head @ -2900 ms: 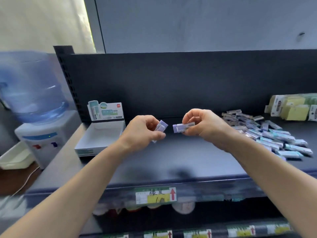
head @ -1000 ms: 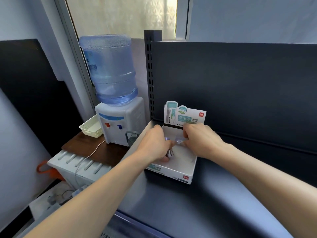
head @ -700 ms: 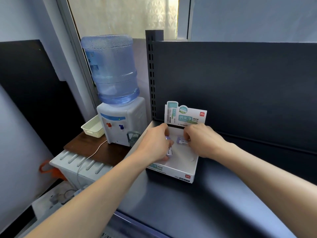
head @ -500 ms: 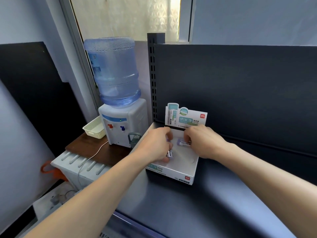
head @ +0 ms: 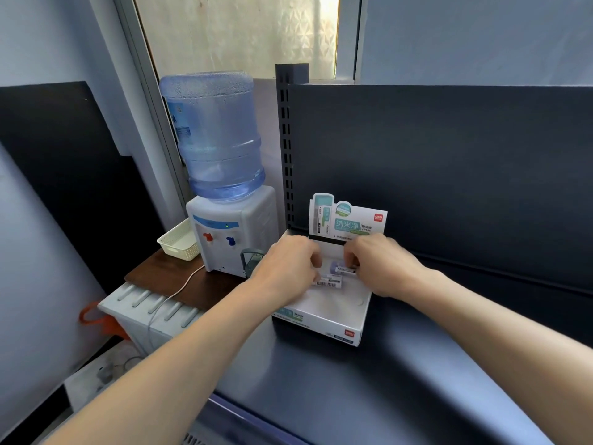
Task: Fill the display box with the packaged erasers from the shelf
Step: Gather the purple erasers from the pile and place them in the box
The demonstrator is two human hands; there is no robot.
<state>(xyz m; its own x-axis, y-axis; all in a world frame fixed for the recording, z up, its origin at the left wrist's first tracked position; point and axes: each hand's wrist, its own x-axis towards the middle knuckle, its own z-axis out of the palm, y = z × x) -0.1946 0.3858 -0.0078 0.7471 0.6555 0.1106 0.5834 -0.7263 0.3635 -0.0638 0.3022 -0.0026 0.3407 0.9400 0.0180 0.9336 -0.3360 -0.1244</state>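
Observation:
The white display box (head: pixel 351 321) with its upright printed header card stands at the left end of the dark shelf (head: pixel 401 380). Both my hands are inside it, over its back half. My left hand (head: pixel 288 271) holds a packaged eraser (head: pixel 330 282) with a barcode label, low near the box floor. My right hand (head: pixel 382 264) pinches a second purple packaged eraser (head: pixel 343 269) just behind the first. The fingertips of both hands are partly hidden by the knuckles.
A water dispenser (head: pixel 231 232) with a blue bottle stands left of the shelf on a brown top, beside a small cream basket (head: pixel 178 244). The shelf's dark back panel (head: pixel 449 171) rises right behind the box. A white cable hangs off the brown top.
Since 2.9 s ago my view turned left, from the eraser pile to the box. Both hands carried their erasers into the box; over the last second they shifted only slightly inside it.

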